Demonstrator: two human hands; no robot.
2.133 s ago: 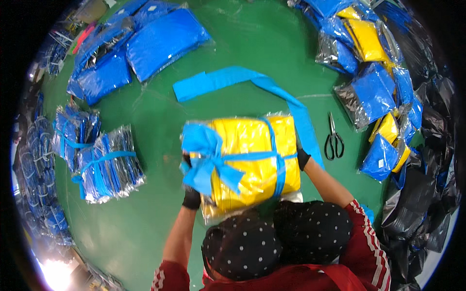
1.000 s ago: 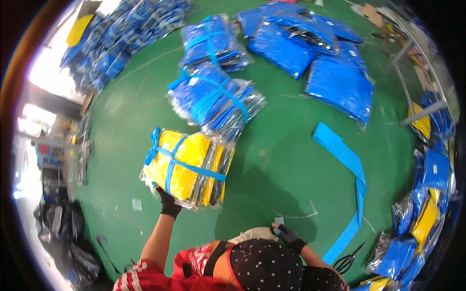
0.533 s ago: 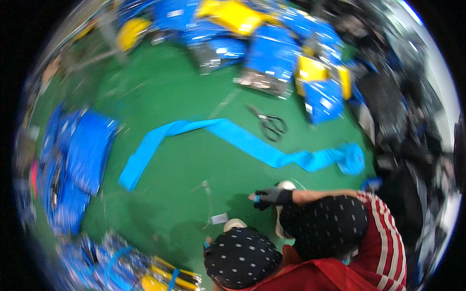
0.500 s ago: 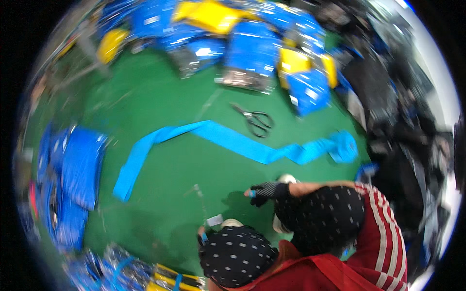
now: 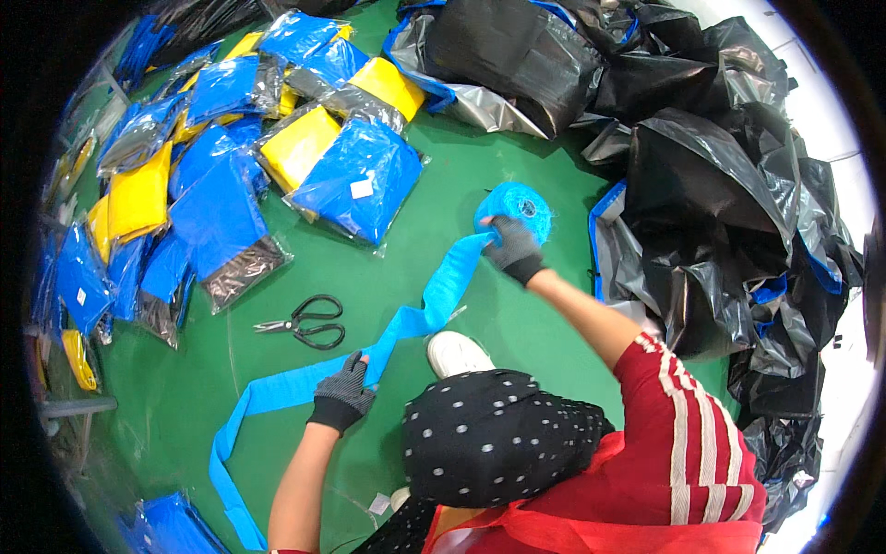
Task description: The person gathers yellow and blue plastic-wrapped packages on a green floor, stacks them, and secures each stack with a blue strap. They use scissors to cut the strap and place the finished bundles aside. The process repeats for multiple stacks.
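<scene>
right fingers (image 5: pixel 499 228) moved to blue roll (image 5: pixel 513 199), green floor (image 5: pixel 498 291), heaped black sheeting (image 5: pixel 724 212)

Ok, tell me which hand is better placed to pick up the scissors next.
Probably the left hand: it is at the blue strip, near the handles of the scissors. The right hand is farther off, at the blue roll.

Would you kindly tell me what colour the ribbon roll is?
The ribbon roll is bright blue, shown best in the head view.
</scene>
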